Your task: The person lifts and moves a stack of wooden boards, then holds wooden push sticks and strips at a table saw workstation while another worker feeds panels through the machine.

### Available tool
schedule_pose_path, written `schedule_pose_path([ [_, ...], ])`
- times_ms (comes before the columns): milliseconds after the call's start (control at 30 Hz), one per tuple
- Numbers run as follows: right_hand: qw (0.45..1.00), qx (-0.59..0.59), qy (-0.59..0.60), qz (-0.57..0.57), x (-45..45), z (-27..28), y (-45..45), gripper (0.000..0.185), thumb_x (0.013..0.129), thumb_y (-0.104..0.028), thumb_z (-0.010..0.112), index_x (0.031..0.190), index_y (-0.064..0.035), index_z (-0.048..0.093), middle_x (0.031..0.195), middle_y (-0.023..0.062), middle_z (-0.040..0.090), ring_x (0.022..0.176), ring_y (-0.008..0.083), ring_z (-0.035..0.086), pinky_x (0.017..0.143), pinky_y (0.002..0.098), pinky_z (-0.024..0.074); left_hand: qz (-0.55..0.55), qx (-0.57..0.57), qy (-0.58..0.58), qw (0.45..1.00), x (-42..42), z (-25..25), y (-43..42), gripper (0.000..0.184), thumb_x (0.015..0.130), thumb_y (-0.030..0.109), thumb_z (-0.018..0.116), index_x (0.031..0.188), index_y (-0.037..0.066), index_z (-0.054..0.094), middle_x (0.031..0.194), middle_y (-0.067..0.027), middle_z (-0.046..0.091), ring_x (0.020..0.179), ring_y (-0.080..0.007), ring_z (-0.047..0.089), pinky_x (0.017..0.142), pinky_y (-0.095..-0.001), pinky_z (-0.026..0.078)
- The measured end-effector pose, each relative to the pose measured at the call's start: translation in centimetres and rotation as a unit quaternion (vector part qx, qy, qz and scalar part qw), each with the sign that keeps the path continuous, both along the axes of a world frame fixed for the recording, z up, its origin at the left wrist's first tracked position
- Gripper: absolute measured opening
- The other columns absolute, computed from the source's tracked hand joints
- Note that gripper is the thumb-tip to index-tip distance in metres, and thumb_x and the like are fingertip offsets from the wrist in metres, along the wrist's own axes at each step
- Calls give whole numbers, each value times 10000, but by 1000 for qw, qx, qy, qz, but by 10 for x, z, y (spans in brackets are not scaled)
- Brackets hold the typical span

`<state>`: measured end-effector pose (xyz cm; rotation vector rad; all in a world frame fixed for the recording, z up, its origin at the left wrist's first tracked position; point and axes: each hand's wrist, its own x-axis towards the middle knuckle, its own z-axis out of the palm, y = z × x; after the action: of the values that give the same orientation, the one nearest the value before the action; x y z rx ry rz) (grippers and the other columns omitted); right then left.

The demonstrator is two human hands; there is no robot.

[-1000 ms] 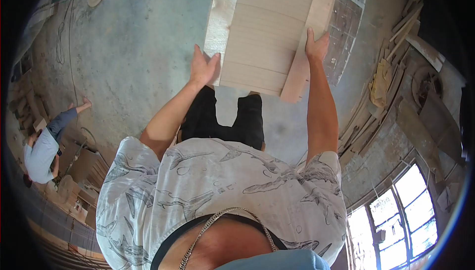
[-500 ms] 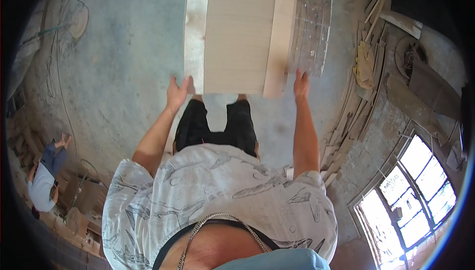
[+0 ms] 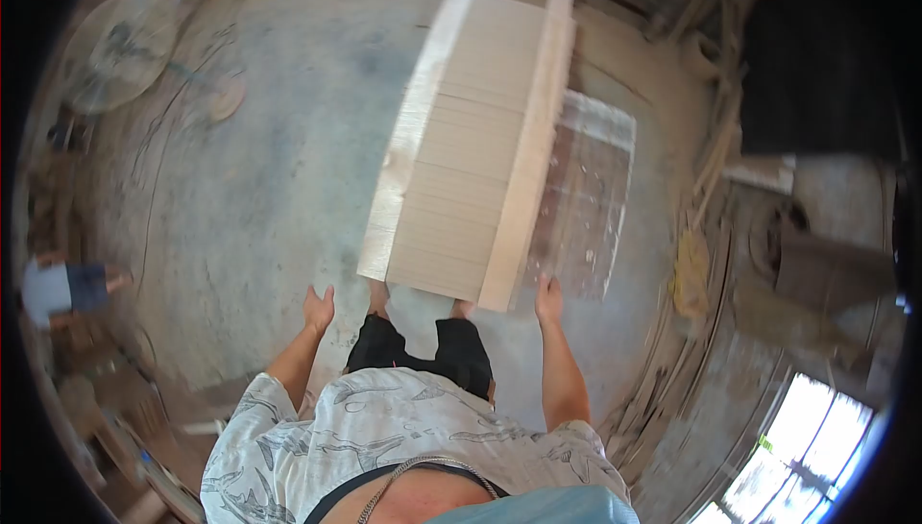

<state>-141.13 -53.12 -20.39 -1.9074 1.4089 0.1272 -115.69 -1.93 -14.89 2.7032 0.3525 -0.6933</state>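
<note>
Panel [image 3: 468,140] lies ahead of feet [image 3: 377,301], pale strips [image 3: 421,111] along both long sides: placed, I judge; remainder unclear on my feed. Left hand [image 3: 319,309] empty, fingers wide; right hand [image 3: 548,301] empty, fingers extended.

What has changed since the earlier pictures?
The left hand and right hand have let go of the panel and moved back toward the body, both empty. The view also shifted, showing the panel's far end. The dark board remains on the panel's right.
</note>
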Motion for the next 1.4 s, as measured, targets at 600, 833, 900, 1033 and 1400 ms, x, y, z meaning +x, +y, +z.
schedule_pose_path([
  [600, 898, 340, 125, 250, -76, -67, 99, 384, 1013, -367, 583, 921, -4, 671, 737, 151, 662, 527, 303, 610, 501, 467, 511, 116, -147, -103, 977, -265, -34, 109, 665, 962, 560, 580, 1290, -9, 683, 1332, -241, 668, 1249, -424, 621, 1085, -452, 481],
  [833, 842, 305, 107, 432, -21, 16, 285, 339, 1007, -323, 594, 938, 4, 654, 762, 146, 658, 576, 293, 646, 510, 435, 537, 153, -153, -13, 976, -467, -62, 223, 580, 948, 540, 600, 1096, 3, 762, 1153, -249, 726, 1124, -433, 675, 990, -484, 530],
  [900, 818, 297, 126, 476, -23, 33, 334, 326, 1006, -310, 597, 943, 6, 649, 770, 144, 657, 590, 290, 656, 512, 426, 544, 278, -100, 8, 955, -564, -66, 260, 574, 916, 540, 623, 976, -11, 773, 1170, -267, 715, 1135, -431, 671, 981, -499, 531],
  [1033, 753, 264, 193, 571, -7, 38, 421, 302, 1002, -284, 603, 953, 11, 639, 784, 141, 655, 618, 284, 676, 517, 407, 559, 565, -72, -18, 822, -723, -55, 301, 529, 887, 488, 637, 872, -25, 766, 962, -247, 751, 914, -403, 738, 843, -481, 588],
  [1400, 537, 148, 262, 788, 1, 42, 751, 212, 987, -178, 616, 961, 32, 628, 827, 131, 651, 692, 282, 723, 536, 357, 583, 910, -214, -3, 356, -884, -50, 196, 391, 934, 344, 669, 887, -30, 775, 825, -165, 762, 718, -282, 770, 696, -389, 644],
])
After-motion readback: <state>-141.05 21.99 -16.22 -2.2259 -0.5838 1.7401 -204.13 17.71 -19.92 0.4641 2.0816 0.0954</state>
